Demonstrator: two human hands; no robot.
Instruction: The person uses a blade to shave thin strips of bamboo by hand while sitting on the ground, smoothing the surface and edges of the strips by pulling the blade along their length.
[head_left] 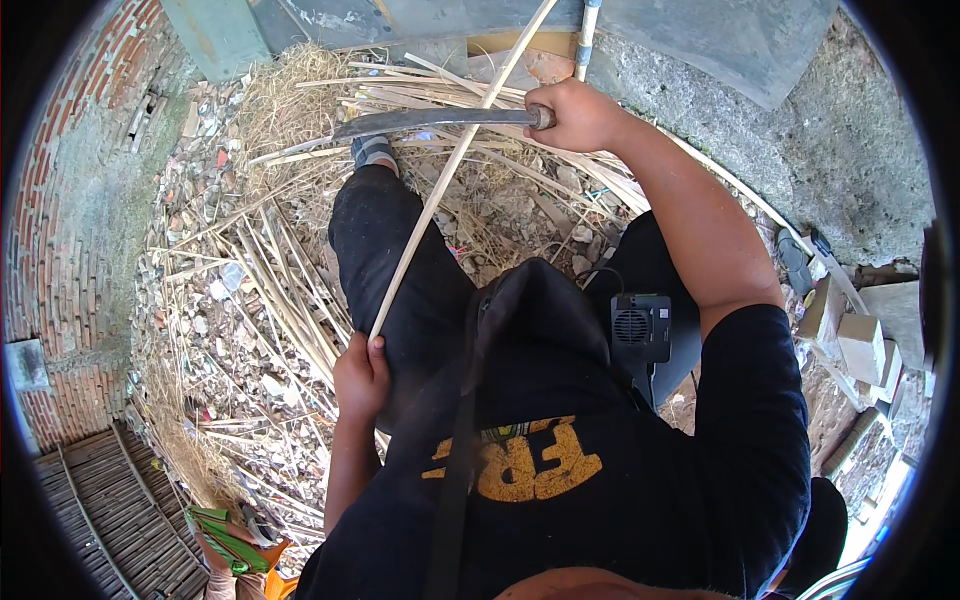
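My left hand (362, 380), low beside my left thigh, is closed round the near end of a long, pale split bamboo strip (425, 215). The strip slants up and away to the right past the top of the view. In my right hand (580, 115), held out far ahead, is the wooden handle of a machete (410, 122). Its long dark blade points left and crosses the strip above my left shin. Whether the edge bites into the bamboo, I cannot tell.
Many loose bamboo strips (280, 290) lie over rubble and dry shavings (290, 100) on the left and ahead. A brick wall (70, 260) bounds the left, a concrete wall (800, 160) the right. Part of another person in green and orange clothing (235, 545) shows at lower left.
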